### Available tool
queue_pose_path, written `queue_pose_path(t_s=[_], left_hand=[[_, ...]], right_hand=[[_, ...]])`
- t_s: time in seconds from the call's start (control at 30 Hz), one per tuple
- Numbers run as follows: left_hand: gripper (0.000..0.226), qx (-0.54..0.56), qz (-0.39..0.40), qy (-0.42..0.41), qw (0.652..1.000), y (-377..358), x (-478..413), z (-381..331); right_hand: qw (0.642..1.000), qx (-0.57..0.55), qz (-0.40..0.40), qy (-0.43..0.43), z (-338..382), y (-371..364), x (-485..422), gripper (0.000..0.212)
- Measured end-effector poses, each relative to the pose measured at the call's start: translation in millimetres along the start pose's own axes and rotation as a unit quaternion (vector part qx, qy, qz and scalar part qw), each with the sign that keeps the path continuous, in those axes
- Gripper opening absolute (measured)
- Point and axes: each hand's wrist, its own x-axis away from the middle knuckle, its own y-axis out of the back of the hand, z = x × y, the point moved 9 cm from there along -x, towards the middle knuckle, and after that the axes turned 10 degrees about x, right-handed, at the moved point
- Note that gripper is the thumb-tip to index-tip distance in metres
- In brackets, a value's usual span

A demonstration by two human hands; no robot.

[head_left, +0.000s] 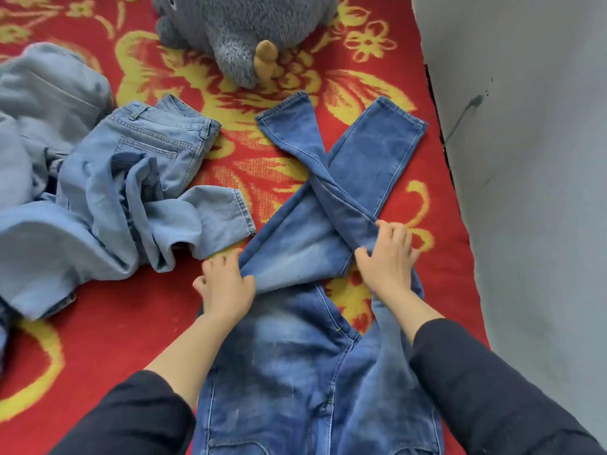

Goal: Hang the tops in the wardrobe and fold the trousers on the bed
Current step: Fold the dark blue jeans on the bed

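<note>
Step in hand, as judged: folding the dark blue jeans (295, 372), which lie along the bed (98, 323), waist nearest the person, legs crossed at the far end.

Left hand (225, 287) pinches the left leg's outer edge; right hand (387, 261) pinches the overlapping leg at the crossing.

Next move likely needs uncrossing and aligning the legs.

Room: wall (525, 159) close on the right; light blue jeans heap (115, 192) crowds the left; plush toy (243, 34) beyond the hems.
</note>
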Motion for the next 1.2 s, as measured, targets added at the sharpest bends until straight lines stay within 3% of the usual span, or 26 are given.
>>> queue_pose_path(t_s=[0.1,0.23,0.3,0.37,0.43,0.5,0.57,0.6,0.63,0.7,0.8,0.83,0.9,0.97,1.03,1.07,1.13,1.2], left_hand=[[0.049,0.046,0.017,-0.074,0.996,-15,-27,-42],[0.036,0.118,0.032,-0.108,0.987,-32,-66,-84],[0.045,0.136,0.043,-0.117,0.983,-42,-83,-99],[0.054,0.165,0.062,-0.126,0.976,-54,-96,-111],[0.056,0.177,0.068,-0.133,0.973,-63,-106,-122],[0.053,0.172,0.066,-0.131,0.974,-67,-115,-131],[0.053,0.165,0.060,-0.121,0.977,-69,-122,-138],[0.055,0.169,0.059,-0.114,0.977,-71,-125,-141],[0.057,0.178,0.058,-0.106,0.976,-72,-128,-146],[0.054,0.193,0.066,-0.082,0.975,-76,-137,-154],[0.015,0.164,0.109,-0.069,0.978,-79,-148,-177],[0.018,0.176,0.106,-0.083,0.975,-71,-152,-188],[0.017,0.284,0.031,-0.116,0.951,-30,-165,-206],[0.012,0.432,-0.090,-0.140,0.886,34,-182,-211],[0.014,0.491,-0.124,-0.172,0.845,78,-201,-212],[0.020,0.481,-0.099,-0.187,0.851,88,-207,-216],[0.057,0.403,-0.011,-0.180,0.897,75,-221,-210],[0.094,0.328,0.044,-0.111,0.937,48,-217,-181]], right_hand=[[0.996,-0.008,0.030,0.083,47,-6,-29,0.064],[0.990,0.075,0.067,0.098,82,-21,-71,0.077],[0.991,0.066,0.076,0.086,84,-27,-90,0.053],[0.987,-0.088,0.136,0.018,71,-32,-108,0.027],[0.930,-0.313,0.166,-0.096,43,-34,-129,0.028],[0.854,-0.460,0.063,-0.237,-8,-15,-157,0.027],[0.766,-0.529,-0.036,-0.364,-71,-7,-172,0.029],[0.736,-0.539,-0.051,-0.407,-96,-12,-171,0.031],[0.731,-0.527,-0.047,-0.431,-114,-18,-170,0.031],[0.781,-0.452,-0.012,-0.430,-137,-37,-168,0.033],[0.894,-0.287,-0.003,-0.344,-136,-35,-172,0.054],[0.915,-0.251,-0.013,-0.317,-126,-22,-174,0.054],[0.939,-0.206,-0.075,-0.264,-102,11,-176,0.045],[0.945,-0.216,-0.149,-0.195,-76,43,-175,0.036],[0.940,-0.230,-0.229,-0.103,-49,65,-169,0.032],[0.943,-0.207,-0.253,-0.061,-38,69,-169,0.031],[0.964,-0.152,-0.218,0.016,-12,66,-177,0.033],[0.986,-0.152,-0.039,0.062,10,36,-189,0.053]])
